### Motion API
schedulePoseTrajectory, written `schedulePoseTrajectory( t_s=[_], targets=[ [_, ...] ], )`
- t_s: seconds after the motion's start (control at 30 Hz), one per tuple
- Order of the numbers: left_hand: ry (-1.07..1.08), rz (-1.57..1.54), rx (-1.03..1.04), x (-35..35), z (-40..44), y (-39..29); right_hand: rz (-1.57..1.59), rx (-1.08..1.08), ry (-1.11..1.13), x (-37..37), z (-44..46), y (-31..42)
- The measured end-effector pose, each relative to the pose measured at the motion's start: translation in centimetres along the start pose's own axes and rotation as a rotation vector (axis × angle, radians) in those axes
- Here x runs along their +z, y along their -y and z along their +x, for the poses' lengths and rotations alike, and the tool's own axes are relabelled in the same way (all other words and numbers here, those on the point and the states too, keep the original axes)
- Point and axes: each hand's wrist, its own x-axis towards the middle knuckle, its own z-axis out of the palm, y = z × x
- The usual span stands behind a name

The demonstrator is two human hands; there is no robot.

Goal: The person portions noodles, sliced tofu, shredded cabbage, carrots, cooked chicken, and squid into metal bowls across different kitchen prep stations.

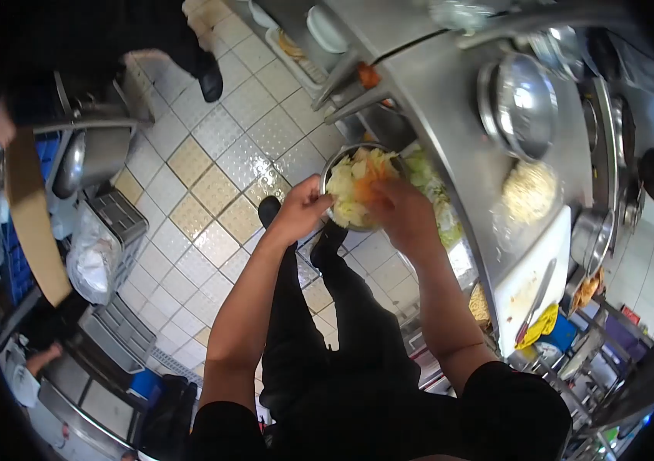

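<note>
A round metal bowl (pixel 325 170) is held out in front of me, filled with chopped cabbage (pixel 345 201) and orange shreds that look like carrot (pixel 374 167). My left hand (pixel 302 207) grips the bowl's rim on its left side, the thumb over the edge. From the right, my right hand (pixel 402 209) reaches over the bowl, its fingers curled into the orange shreds; they are slightly blurred. More chopped greens (pixel 436 196) lie just right of the bowl, partly hidden by my right hand.
On the steel counter (pixel 450 100) at right are stacked metal bowls (pixel 525 107), a pile of pale noodle-like strands (pixel 530 191) and a white cutting board (pixel 523 288) with a knife (pixel 538 296). A grey crate (pixel 116 215) stands left. Another person's shoe (pixel 209 77) shows at top left.
</note>
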Motion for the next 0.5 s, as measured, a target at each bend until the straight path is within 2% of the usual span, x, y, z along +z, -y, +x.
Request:
schedulePoseTrajectory(
  t_s=[0.13,0.17,0.2,0.27,0.33,0.37,0.43,0.47,0.5],
  targets=[
    [0.09,-0.008,0.008,1.6,-3.4,-3.5,0.012,0.126,-0.117,-6.8,-4.2,4.7],
    [0.092,-0.187,-0.063,2.9,-4.4,-5.3,-0.034,0.09,-0.221,-8.2,-5.0,5.1],
    [0.124,-0.203,-0.053,3.3,-5.1,-6.0,-0.037,0.088,-0.26,-9.6,-5.5,5.2],
    [0.19,-0.226,-0.058,3.9,-5.8,-7.0,0.14,0.137,-0.423,-12.5,-7.1,4.6],
    [0.218,-0.233,-0.075,4.7,-6.4,-8.6,0.116,0.155,-0.621,-15.1,-7.7,0.7],
    [0.214,-0.211,-0.11,4.9,-6.8,-9.3,0.06,0.26,-0.697,-17.0,-7.6,-0.2],
    [0.199,-0.175,-0.119,4.9,-7.0,-9.5,-0.164,0.438,-0.656,-19.3,-7.0,-2.4],
    [0.178,-0.17,-0.128,5.0,-7.4,-10.4,-0.315,0.439,-0.583,-18.6,-6.6,-4.6],
    [0.169,-0.173,-0.113,5.0,-7.8,-10.9,-0.313,0.442,-0.488,-18.5,-6.4,-4.9]
  ],
)
